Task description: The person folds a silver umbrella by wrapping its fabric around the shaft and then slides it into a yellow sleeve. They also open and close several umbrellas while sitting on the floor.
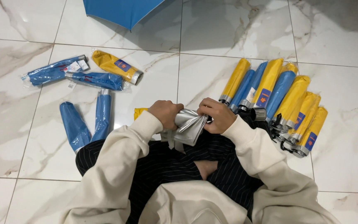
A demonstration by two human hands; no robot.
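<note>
Seated on marble tiles (237,37), a person grips a folded umbrella (189,124) over the lap, left hand (165,114) and right hand (216,115) both clamped on its silver folds. Its long axis runs left to right. Loosened fingers could let the pleats spring open. Beyond lie packaged umbrellas (276,97) and an open blue canopy (123,10).

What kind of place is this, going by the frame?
Probably an indoor floor used as an improvised packing spot, in a home or shop. The person sits on a polished marble-look tile floor, a row of wrapped folded umbrellas beside them, an open blue umbrella ahead. No bench or shelving shows.
</note>
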